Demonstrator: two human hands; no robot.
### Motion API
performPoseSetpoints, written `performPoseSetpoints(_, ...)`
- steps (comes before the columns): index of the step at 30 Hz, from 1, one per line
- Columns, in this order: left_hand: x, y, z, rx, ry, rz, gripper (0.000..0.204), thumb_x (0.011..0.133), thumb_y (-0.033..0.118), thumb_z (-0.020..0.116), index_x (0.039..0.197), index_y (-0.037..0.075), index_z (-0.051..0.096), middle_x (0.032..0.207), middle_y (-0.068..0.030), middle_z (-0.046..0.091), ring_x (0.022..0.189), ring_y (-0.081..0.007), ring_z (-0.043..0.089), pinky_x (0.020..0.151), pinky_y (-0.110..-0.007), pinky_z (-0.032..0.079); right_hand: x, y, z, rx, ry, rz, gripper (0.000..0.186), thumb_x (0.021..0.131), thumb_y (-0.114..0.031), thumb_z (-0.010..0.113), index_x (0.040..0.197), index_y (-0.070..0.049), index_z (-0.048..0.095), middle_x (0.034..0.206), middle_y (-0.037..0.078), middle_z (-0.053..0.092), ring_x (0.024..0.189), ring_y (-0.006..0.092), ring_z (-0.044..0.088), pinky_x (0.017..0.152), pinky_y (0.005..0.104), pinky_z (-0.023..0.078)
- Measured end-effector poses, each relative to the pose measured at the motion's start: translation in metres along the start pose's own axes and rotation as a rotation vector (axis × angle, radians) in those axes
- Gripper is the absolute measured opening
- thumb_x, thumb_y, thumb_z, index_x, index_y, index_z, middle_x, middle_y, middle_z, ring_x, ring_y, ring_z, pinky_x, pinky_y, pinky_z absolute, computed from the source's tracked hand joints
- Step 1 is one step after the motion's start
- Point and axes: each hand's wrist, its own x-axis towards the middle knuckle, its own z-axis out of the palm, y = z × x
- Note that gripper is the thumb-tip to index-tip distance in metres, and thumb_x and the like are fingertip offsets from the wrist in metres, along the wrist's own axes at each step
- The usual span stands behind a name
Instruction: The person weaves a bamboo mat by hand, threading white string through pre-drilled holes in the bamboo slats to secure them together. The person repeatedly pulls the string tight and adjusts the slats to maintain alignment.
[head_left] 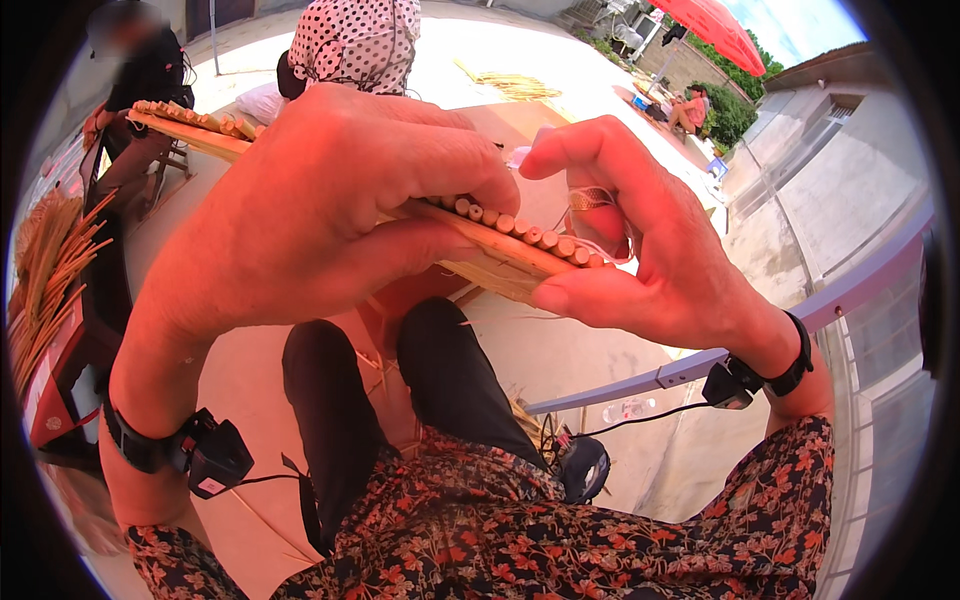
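A flat wooden strip (500, 245) runs slantwise in front of me, with a row of short cut reed sticks (515, 226) along it. My left hand (320, 190) pinches the strip between thumb and fingers near its middle, covering part of the row. At the strip's right end is my right hand (640, 230), its thumb against the lower edge and its other fingers curled. A thin white thread (622, 258) loops from those curled fingers to the last sticks. A gold-coloured band (590, 199) shows at one finger. Part of the thread's path is hidden.
At left lies a bundle of thin reeds (50, 270). A person in a dotted head covering (355, 45) is ahead; another person in dark clothes (150, 75) sits at far left. A purple-grey metal bar (690, 368) crosses at right. A plastic bottle (628, 409) lies on the ground.
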Motion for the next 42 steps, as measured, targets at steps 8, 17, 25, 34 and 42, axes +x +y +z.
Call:
performPoseSetpoints(8,0.000,0.000,-0.002,0.042,0.009,-0.009,0.026,0.070,-0.003,0.074,0.096,0.001,0.068,0.083,-0.0091,0.065,0.073,-0.0259,0.063,0.063,-0.033,0.050,0.012,-0.002,0.001,-0.157,-0.010,-0.246,0.070,0.076,-0.011,0.077,0.138,-0.006,0.045,0.090,0.002,0.059,0.072,0.0156,0.052,0.071,0.0318,0.045)
performPoseSetpoints(17,-0.055,0.040,0.045,0.322,0.071,-0.028,0.034,0.065,0.001,0.077,0.098,0.001,0.067,0.089,-0.0104,0.069,0.076,-0.0280,0.067,0.066,-0.035,0.051,-0.032,0.048,0.057,0.464,0.487,-0.271,0.058,0.094,-0.037,0.064,0.136,0.002,0.049,0.115,0.012,0.063,0.111,0.0234,0.060,0.102,0.0381,0.043)
performPoseSetpoints(25,-0.090,0.074,0.136,0.391,0.018,-0.044,0.017,0.078,0.012,0.068,0.094,0.007,0.069,0.092,-0.0064,0.069,0.083,-0.0179,0.068,0.061,-0.026,0.043,-0.147,0.118,0.177,1.168,0.737,0.820,0.031,0.105,-0.026,0.046,0.112,0.000,0.062,0.102,0.007,0.065,0.097,0.0145,0.061,0.090,0.0316,0.048)
performPoseSetpoints(34,-0.095,0.062,0.196,0.358,-0.124,-0.173,0.024,0.076,0.010,0.066,0.099,0.005,0.068,0.096,-0.0059,0.068,0.088,-0.0195,0.068,0.061,-0.028,0.046,-0.137,0.141,0.224,1.502,0.585,0.764,0.028,0.105,-0.024,0.051,0.117,-0.001,0.061,0.110,0.004,0.066,0.096,0.0082,0.063,0.086,0.0260,0.052)
performPoseSetpoints(42,-0.102,0.026,0.249,0.316,-0.057,-0.372,0.037,0.069,0.004,0.073,0.105,0.007,0.067,0.090,-0.0034,0.065,0.076,-0.0182,0.061,0.059,-0.031,0.046,-0.147,0.190,0.248,1.313,0.599,0.971,0.029,0.104,-0.023,0.053,0.120,0.000,0.062,0.110,0.003,0.067,0.098,0.0090,0.063,0.088,0.0274,0.051)
